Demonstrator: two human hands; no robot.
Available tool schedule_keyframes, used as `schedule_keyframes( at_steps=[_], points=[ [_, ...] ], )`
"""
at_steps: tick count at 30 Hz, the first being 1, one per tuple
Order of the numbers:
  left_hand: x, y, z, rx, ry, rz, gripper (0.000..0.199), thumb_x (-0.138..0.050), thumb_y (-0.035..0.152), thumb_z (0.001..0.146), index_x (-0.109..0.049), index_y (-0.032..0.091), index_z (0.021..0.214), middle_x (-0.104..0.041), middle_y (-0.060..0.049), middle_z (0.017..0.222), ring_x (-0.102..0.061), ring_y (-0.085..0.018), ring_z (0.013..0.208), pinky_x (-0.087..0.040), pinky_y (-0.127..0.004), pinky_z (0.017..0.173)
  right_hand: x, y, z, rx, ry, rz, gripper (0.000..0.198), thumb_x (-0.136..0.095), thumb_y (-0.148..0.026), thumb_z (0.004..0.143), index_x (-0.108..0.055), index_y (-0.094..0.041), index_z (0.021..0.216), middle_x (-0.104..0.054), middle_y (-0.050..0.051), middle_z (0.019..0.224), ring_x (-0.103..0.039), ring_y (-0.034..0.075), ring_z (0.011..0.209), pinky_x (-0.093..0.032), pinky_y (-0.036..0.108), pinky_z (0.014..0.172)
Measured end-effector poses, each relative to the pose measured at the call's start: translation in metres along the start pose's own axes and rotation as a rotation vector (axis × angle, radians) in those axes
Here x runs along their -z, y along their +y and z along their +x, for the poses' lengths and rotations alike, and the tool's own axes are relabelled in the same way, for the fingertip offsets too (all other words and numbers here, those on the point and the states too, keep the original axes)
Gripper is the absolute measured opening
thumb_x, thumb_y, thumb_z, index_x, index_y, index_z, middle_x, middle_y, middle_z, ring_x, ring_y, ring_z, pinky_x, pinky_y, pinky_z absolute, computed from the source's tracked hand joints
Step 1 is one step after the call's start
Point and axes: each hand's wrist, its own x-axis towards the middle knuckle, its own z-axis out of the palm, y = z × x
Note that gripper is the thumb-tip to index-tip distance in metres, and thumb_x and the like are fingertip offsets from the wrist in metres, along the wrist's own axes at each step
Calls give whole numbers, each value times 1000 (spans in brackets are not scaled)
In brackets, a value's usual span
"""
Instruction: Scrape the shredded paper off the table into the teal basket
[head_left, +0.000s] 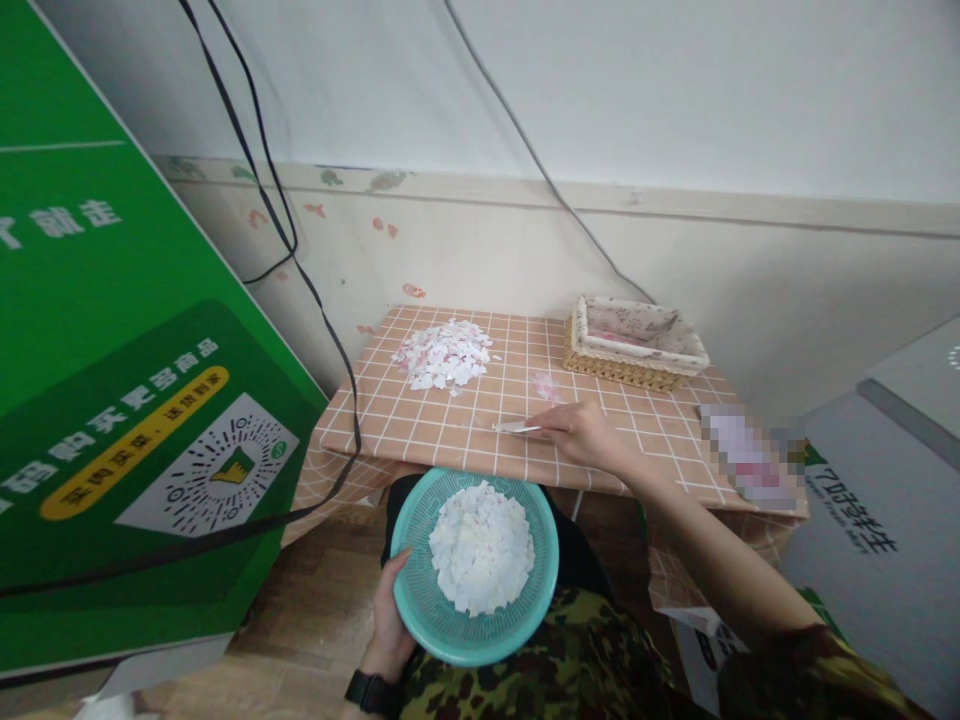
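Observation:
My left hand (394, 615) grips the left rim of a teal plastic colander (546, 560), its thumb over the edge. The colander sits at my lap, just below the table's front edge, with a heap of small white paper scraps (481, 548) in it. Over the front part of the table, my right hand (577, 435) pinches a thin, flat white piece (516, 427); its exact kind is unclear. A second pile of white and pinkish paper scraps (444, 355) lies at the table's back left. Some small pink bits (545, 385) are beyond my right hand.
A checked brown cloth covers the table (420, 425). At its back right stands a cloth-lined wicker basket (637, 345); a phone-like flat object (750, 460), partly blurred, lies at the right edge. A green printed panel (150, 400) and dark cable (330, 320) are on the left.

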Motion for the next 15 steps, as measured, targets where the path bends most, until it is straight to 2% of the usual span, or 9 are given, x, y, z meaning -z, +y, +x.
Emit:
schedule_keyframes(
  at_steps=[6, 11, 15],
  points=[
    [-13, 1, -14, 21, -28, -12, 15, -63, 20, 70, -70, 11, 80, -75, -10, 78, -70, -26, 77, -52, -40, 81, 16, -1, -14, -10, -9, -30, 21, -53, -27, 87, -71, -24, 97, -72, 1, 91, -68, 15, 78, -51, 25, 69],
    [-27, 2, -28, 51, -75, -6, 22, -61, 21, 71, -71, 9, 88, -74, -13, 90, -68, -29, 89, -50, -40, 86, 26, 0, -31, -207, 236, -236, 24, -52, -32, 87, -70, -21, 100, -72, 5, 92, -68, 18, 74, -50, 25, 64],
    [-34, 2, -33, 58, -98, 3, 22, -62, 21, 71, -71, 9, 89, -74, -13, 90, -68, -28, 86, -49, -40, 87, 15, -5, -49, -249, 289, -484, 27, -50, -32, 88, -67, -21, 106, -73, 6, 86, -67, 16, 65, -47, 25, 59]
  ],
)
